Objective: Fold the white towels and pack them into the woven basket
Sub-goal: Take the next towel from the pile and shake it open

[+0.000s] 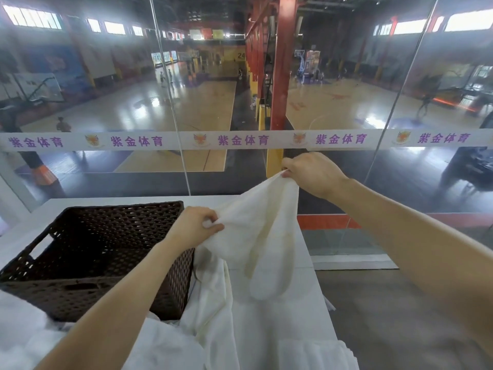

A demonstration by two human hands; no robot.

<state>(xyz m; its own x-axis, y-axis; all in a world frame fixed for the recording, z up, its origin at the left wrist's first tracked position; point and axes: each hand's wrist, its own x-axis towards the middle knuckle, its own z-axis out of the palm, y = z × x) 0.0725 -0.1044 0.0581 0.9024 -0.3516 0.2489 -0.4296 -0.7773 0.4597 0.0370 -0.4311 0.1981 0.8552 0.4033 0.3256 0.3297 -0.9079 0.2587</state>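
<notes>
Beside the basket, left hand and right hand pinch the edge of a white towel.

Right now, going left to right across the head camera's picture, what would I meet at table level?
Woven basket → left hand → white towel, held up → right hand.

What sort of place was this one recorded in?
Probably an indoor sports hall, seen from a glassed gallery: wooden basketball courts below, a basketball hoop stand, and a glass wall with a printed strip.
</notes>
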